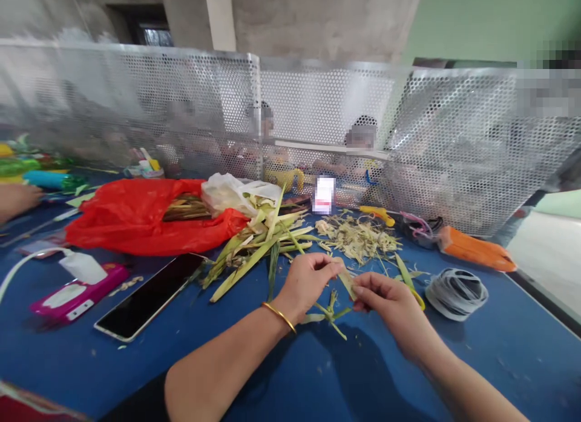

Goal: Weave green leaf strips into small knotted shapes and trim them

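Between my two hands a short pale green leaf strip (pixel 346 280) is held slantwise. My left hand (pixel 305 283), with a gold bangle at the wrist, pinches its upper end. The lower end is pinched by my right hand (pixel 385 298). Under the hands, a small knotted bundle of green leaf strips (pixel 330 313) lies on the blue table (pixel 290 382). A pile of long green leaf strips (pixel 249 252) spreads to the left of my hands. Behind them sits a heap of pale shredded scraps (pixel 363 234). Green-yellow scissor handles (pixel 418 298) show partly beside my right hand.
At left are a red plastic bag (pixel 127 216), a black-screened phone (pixel 149 298) and a magenta power bank (pixel 79 295) with a cable. At right lie a coil of grey strip (pixel 456 293) and an orange packet (pixel 476 249). A perforated metal screen (pixel 318 101) stands behind; another person's hand (pixel 18 201) is far left.
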Motion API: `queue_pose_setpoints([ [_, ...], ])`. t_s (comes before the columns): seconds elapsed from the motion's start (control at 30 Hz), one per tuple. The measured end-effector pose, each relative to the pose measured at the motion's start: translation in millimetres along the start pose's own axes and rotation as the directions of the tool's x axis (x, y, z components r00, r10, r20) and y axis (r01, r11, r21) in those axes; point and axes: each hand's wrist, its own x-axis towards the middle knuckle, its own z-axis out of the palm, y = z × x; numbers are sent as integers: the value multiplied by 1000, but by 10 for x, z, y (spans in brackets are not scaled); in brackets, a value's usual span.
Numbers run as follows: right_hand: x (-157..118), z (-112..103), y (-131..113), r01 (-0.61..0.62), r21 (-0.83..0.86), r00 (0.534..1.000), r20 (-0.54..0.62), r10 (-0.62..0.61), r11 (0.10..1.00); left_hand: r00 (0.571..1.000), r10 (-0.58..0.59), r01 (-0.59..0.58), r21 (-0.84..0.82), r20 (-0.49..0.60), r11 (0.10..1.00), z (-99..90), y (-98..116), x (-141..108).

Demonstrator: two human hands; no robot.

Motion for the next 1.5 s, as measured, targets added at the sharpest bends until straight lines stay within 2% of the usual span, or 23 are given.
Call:
queue_pose_setpoints([
  [0.07,-19,-14,-7,9,45,999,-37,-7,999,1000,-24,23,-30,-11,999,9,-5,-6],
  [0.17,-41,28,0,104,49,989,-113,-98,993,992,-122,122,-116,2,986,61,-9,-60],
  [0.3,-87,93,62,244,-125,951,-163,-262,962,985,-152,165,-207,79,964,147,-43,-144],
  [0.4,-117,110,116,285,-249,928,-171,-332,926,985,-145,164,-233,98,959,169,-89,-154],
  [0.6,-110,132,145,312,-82,927,-192,-323,946,988,-142,153,-232,66,961,136,-98,-118],
  [0.7,-100,103,115,362,-130,919,-118,-377,923,987,-151,158,-221,49,962,117,-53,-116],
  [0.8,-102,36,73,477,-346,862,3,-507,808,988,-149,156,-205,47,966,95,-22,-110],
  [0.9,-102,-33,49,599,-547,757,149,-636,585,988,-142,151,-189,61,970,70,-22,-99],
  [1.0,-91,-81,61,612,-651,686,154,-711,449,980,-166,185,-192,112,964,55,-45,-90],
  [1.1,-77,-109,91,621,-675,638,139,-758,398,970,-184,213,-194,157,957,57,-71,-86],
  [1.27,-70,-119,112,592,-718,621,117,-775,366,965,-221,250,-238,142,938,90,-85,-113],
  [1.43,-75,-111,102,620,-747,548,193,-814,240,948,-242,286,-218,209,933,114,-92,-148],
  [1.5,-78,-112,97,621,-754,541,216,-813,213,945,-251,295,-215,209,931,116,-106,-143],
])
